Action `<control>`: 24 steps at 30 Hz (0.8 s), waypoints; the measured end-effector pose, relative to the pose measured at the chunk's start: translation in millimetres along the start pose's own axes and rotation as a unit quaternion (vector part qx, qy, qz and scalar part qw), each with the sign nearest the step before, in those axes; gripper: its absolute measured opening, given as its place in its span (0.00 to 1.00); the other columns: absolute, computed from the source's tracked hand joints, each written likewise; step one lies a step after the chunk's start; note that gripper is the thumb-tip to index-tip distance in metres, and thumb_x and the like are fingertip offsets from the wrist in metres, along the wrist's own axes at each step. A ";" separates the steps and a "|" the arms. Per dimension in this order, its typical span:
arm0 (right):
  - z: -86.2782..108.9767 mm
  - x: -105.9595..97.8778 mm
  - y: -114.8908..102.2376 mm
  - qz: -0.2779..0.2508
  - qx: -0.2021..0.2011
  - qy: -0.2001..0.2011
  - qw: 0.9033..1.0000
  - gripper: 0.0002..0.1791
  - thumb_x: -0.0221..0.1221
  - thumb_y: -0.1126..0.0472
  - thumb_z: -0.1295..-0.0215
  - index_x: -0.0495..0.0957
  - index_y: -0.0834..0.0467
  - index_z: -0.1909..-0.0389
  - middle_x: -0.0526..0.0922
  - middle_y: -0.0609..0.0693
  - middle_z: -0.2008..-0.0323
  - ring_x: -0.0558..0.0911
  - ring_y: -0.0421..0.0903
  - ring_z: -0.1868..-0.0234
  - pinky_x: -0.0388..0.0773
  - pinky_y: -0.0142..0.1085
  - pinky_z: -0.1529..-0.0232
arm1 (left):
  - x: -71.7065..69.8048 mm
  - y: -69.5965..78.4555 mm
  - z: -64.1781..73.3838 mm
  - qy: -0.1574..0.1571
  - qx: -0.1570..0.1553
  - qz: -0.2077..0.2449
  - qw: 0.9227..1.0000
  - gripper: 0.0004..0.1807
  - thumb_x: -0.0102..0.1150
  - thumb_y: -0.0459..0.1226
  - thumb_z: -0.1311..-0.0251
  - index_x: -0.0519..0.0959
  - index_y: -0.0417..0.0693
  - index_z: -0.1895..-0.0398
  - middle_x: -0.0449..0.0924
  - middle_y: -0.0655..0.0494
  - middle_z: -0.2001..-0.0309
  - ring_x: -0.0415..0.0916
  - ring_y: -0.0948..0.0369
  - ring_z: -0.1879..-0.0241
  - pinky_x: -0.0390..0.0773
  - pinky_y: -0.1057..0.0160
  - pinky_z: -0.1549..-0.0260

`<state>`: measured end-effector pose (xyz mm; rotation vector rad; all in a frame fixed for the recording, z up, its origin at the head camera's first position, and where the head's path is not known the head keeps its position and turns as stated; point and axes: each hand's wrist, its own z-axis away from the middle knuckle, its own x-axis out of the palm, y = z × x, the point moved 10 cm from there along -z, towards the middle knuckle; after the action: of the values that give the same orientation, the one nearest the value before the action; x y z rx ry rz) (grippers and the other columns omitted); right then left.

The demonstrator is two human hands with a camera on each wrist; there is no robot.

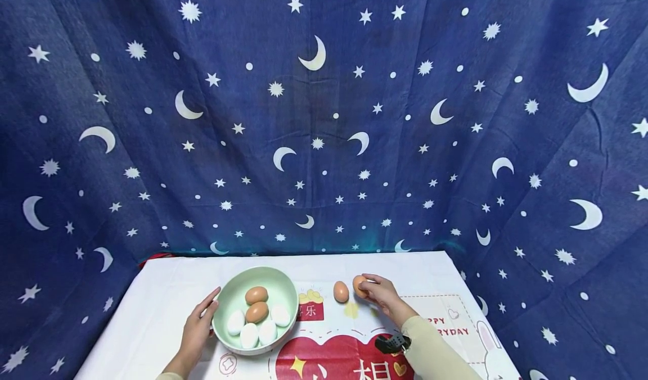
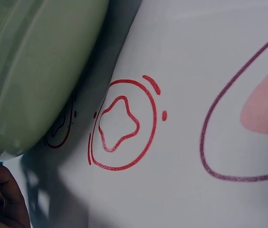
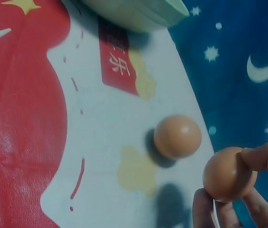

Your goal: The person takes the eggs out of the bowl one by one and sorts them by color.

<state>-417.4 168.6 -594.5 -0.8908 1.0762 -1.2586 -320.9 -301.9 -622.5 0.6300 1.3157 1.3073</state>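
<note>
A pale green bowl [image 1: 289,290] stands on the left part of the table, holding two brown eggs [image 1: 256,295] and several white eggs [image 1: 280,315]. My left hand [image 1: 197,326] rests against the bowl's left side, fingers extended along the rim. In the left wrist view, a bit of that hand [image 2: 3,194] shows right at the bowl's underside [image 2: 34,71]. On the right, my right hand [image 1: 383,295] pinches a brown egg [image 3: 226,175] between thumb and fingers, over the table. Another brown egg [image 1: 341,292] lies on the cloth just left of it.
A white tablecloth [image 1: 167,290] with red printed figures and lettering covers the table. Behind and at both sides hangs a dark blue curtain [image 1: 324,116] with moons and stars, close to the table's back edge. A black band [image 1: 392,344] circles the right wrist.
</note>
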 end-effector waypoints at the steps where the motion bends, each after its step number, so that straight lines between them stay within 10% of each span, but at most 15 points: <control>1: -1.4 -1.4 2.0 0.000 0.002 0.004 1.000 0.29 0.62 0.70 0.44 0.71 0.72 0.39 0.79 0.68 0.49 0.81 0.43 0.63 0.83 0.35 0.61 | 0.3 -0.1 0.1 -0.002 0.000 0.002 1.000 0.31 0.40 0.56 0.26 0.60 0.56 0.25 0.59 0.41 0.31 0.62 0.50 0.42 0.75 0.67 0.68; 9: -10.3 -5.3 16.3 0.010 0.017 0.021 1.000 0.30 0.64 0.66 0.44 0.72 0.71 0.40 0.82 0.62 0.54 0.80 0.41 0.69 0.82 0.35 0.66 | 0.4 -0.4 0.2 -0.010 0.006 0.009 1.000 0.32 0.41 0.57 0.27 0.60 0.56 0.25 0.55 0.39 0.27 0.57 0.43 0.31 0.80 0.55 0.52; 24: -10.3 -4.4 25.0 0.031 0.013 0.049 0.998 0.29 0.64 0.67 0.43 0.72 0.71 0.40 0.78 0.70 0.47 0.81 0.44 0.62 0.85 0.39 0.59 | 1.3 -4.3 -2.7 -0.010 -0.002 0.008 1.000 0.32 0.42 0.57 0.27 0.59 0.57 0.25 0.53 0.39 0.26 0.57 0.43 0.32 0.78 0.64 0.60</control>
<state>-420.1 176.5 -620.7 -0.7776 1.1540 -1.2732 -322.3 -302.6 -627.5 0.6509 1.2944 1.3121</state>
